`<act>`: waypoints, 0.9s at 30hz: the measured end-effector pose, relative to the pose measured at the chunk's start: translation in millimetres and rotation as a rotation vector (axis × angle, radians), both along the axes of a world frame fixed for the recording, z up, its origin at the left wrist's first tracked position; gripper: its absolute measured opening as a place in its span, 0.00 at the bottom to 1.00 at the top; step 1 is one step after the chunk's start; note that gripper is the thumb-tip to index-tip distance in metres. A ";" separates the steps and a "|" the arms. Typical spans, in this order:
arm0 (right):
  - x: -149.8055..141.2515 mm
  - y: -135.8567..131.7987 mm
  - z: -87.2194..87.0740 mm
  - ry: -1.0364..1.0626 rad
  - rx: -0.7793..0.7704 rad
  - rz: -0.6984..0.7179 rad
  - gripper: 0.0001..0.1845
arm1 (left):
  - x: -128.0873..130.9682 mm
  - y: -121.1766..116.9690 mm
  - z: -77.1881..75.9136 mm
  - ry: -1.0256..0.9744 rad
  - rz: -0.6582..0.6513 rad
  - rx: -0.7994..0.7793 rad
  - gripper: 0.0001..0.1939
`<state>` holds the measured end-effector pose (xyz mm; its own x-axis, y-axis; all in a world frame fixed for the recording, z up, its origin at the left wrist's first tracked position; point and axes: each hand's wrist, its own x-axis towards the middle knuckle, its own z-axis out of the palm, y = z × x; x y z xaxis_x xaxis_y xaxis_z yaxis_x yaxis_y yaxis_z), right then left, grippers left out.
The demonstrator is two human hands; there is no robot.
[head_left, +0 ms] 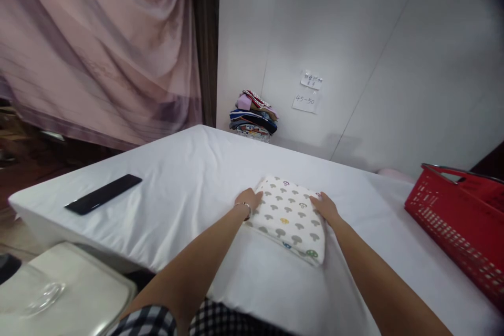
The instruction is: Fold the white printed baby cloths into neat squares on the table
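Observation:
A folded white cloth with a grey mushroom print [289, 216] lies on the white-covered table [189, 184] in front of me. My left hand [249, 200] rests flat on the cloth's left edge, a thin bracelet at the wrist. Against the cloth's right edge lies my right hand [325, 207], its fingers stretched out. Both hands are open and press on the cloth from either side.
A red plastic basket [459, 223] stands at the table's right edge. A black flat device [103, 193] lies at the left. A stack of folded colourful cloths [254, 117] sits at the far corner by the wall. A grey lid and a glass [39, 294] are at lower left.

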<state>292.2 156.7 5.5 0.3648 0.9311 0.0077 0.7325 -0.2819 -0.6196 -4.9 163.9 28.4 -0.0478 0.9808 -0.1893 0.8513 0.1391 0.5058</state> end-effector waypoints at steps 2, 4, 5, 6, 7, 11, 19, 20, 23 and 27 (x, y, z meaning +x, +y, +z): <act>1.2 -2.1 2.3 0.083 0.014 -0.044 0.39 | -0.7 2.6 0.5 -0.009 -0.016 0.008 0.23; 1.3 -5.1 4.4 0.172 0.030 -0.076 0.41 | -0.9 5.8 4.9 -0.014 -0.030 0.037 0.22; 0.7 -6.6 5.3 0.209 0.040 -0.083 0.42 | -1.3 8.8 9.0 -0.013 -0.039 0.057 0.22; -0.5 -7.8 5.9 0.247 0.059 -0.087 0.42 | -2.0 13.1 14.3 -0.005 -0.052 0.085 0.21; -2.2 -8.6 6.1 0.290 0.091 -0.091 0.42 | -3.3 18.8 20.2 0.012 -0.068 0.119 0.21; -11.5 -6.8 2.4 0.413 0.224 -0.088 0.42 | -13.3 49.0 38.0 0.132 -0.108 0.228 0.22; -28.1 -6.4 12.7 -0.293 0.109 0.124 0.34 | -17.4 45.0 8.7 0.246 -0.158 0.347 0.23; -35.1 -7.5 18.1 -0.359 0.144 0.177 0.33 | -15.5 39.7 4.2 0.248 -0.203 0.418 0.24; -62.7 -9.1 28.3 -0.441 0.189 0.380 0.31 | -11.8 28.1 -8.6 0.245 -0.305 0.456 0.27; -89.9 -8.2 16.1 -0.466 0.008 0.592 0.32 | -13.1 25.5 -20.9 0.256 -0.317 0.328 0.30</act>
<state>202.3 148.5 21.7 -0.2395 0.9698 0.0459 0.9471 0.2438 -0.2089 -18.0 189.4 7.5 0.2564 0.9603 0.1095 0.9280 -0.2763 0.2499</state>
